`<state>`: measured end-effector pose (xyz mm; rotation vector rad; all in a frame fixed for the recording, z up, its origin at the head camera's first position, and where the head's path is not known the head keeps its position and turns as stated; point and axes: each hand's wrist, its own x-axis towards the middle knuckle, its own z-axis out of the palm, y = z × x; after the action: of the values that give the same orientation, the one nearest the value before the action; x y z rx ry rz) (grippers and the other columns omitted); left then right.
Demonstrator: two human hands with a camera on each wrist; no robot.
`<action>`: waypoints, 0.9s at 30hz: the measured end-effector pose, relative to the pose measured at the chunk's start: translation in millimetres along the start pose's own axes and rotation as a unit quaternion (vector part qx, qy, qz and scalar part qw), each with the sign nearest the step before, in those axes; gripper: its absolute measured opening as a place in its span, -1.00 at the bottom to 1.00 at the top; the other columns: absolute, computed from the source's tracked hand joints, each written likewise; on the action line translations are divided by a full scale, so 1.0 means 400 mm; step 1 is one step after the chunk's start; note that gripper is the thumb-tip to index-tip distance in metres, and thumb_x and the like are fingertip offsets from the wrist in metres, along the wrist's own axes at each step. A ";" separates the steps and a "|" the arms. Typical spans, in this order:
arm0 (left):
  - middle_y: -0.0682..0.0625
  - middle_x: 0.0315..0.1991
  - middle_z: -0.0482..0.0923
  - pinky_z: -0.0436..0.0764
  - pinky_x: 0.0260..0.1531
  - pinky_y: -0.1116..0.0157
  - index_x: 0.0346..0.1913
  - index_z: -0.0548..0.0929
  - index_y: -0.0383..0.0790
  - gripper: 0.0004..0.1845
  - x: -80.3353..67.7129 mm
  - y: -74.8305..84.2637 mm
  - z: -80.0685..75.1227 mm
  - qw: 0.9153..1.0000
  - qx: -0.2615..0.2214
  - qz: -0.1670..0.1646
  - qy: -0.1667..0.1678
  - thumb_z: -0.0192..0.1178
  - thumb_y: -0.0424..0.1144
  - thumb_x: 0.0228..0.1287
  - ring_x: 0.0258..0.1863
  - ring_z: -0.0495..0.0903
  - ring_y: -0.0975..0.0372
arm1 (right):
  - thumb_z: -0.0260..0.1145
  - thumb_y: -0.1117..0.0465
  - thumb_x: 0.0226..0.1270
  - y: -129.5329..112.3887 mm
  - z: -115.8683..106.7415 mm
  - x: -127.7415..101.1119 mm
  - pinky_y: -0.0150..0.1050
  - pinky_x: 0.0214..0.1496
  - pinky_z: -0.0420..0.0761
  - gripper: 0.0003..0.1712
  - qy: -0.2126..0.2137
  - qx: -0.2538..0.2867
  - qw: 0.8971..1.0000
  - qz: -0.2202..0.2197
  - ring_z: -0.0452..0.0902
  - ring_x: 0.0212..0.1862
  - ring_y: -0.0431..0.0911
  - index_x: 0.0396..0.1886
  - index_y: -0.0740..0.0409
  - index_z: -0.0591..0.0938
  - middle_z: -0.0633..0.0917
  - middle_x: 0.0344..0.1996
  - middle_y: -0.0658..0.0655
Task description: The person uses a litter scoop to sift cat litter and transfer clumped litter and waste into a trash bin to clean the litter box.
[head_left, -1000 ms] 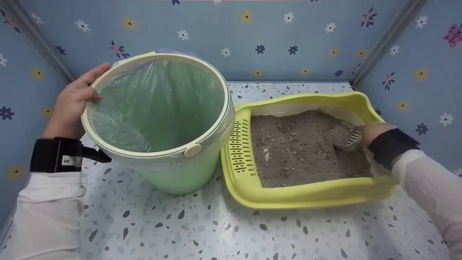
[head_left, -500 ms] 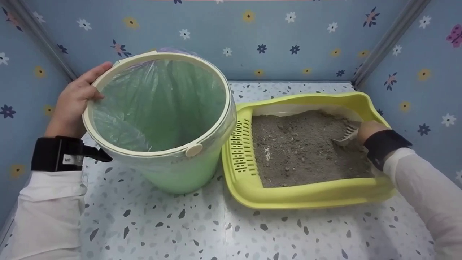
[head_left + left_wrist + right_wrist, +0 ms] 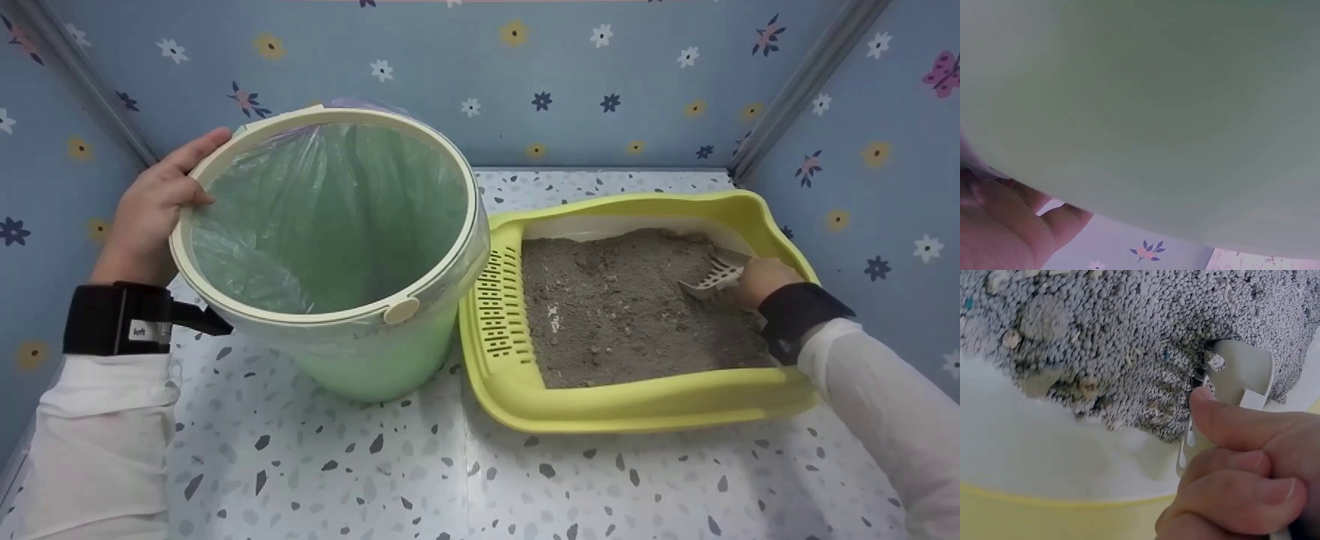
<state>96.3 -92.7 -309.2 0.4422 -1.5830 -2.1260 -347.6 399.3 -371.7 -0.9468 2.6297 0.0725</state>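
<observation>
My left hand (image 3: 146, 221) grips the cream rim of a pale green trash bin (image 3: 375, 367), thumb over the edge. The bin leans a little, and a clear plastic bag (image 3: 337, 217) lines it. In the left wrist view, the bin's wall (image 3: 1157, 124) fills most of the picture and the fingers (image 3: 1064, 225) show below it. On the right, my right hand (image 3: 766, 283) holds a grey slotted litter scoop (image 3: 716, 276) by its handle. The scoop is tilted at the right side of the grey-brown cat litter (image 3: 615, 315). A pale clump lies by its blade in the right wrist view.
A yellow-green litter box (image 3: 637, 405) stands right beside the bin, its perforated step (image 3: 501, 307) facing it. Lumps (image 3: 1044, 318) lie in the litter near the box wall. Blue flowered panels (image 3: 480, 75) close off the back and sides. The floor (image 3: 450, 480) is speckled white.
My right hand has moved slightly left with the scoop. The heap of litter seen on the scoop earlier is gone, and its slots show. My left hand and the bin stay in place.
</observation>
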 end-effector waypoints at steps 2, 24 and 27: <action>-0.10 0.47 0.01 0.55 -0.07 0.49 0.46 0.15 -0.09 -0.27 -0.001 0.000 0.000 1.000 0.000 -0.002 0.001 -0.33 -0.63 0.21 0.19 0.43 0.32 | 0.09 0.39 0.12 0.002 0.005 0.005 -0.19 -0.58 0.33 -0.73 -0.002 0.007 1.000 -0.004 0.27 -0.63 -0.05 -0.73 0.19 0.30 0.30 -0.72 0.06; -0.12 0.44 0.04 0.57 -0.13 0.48 0.44 0.19 -0.09 -0.27 -0.002 0.000 -0.003 1.000 0.005 0.004 0.003 -0.32 -0.63 0.20 0.14 0.48 0.30 | 0.31 0.00 0.19 -0.031 0.008 0.031 -0.27 -0.67 0.38 -0.56 -0.040 0.141 0.989 0.024 0.33 -0.73 -0.16 -0.41 0.32 0.41 0.40 -0.75 0.01; -0.13 0.44 0.04 0.58 -0.15 0.48 0.45 0.18 -0.10 -0.26 0.000 0.000 -0.002 1.000 0.004 0.003 0.002 -0.33 -0.63 0.20 0.12 0.49 0.30 | 0.32 0.01 0.18 -0.033 0.008 0.029 -0.25 -0.65 0.39 -0.53 -0.024 0.140 0.990 0.012 0.35 -0.71 -0.15 -0.31 0.35 0.39 0.41 -0.71 0.03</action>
<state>96.9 -93.4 -309.3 0.4450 -1.5896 -2.1133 -346.6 382.6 -377.7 -0.8050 2.5215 -0.2591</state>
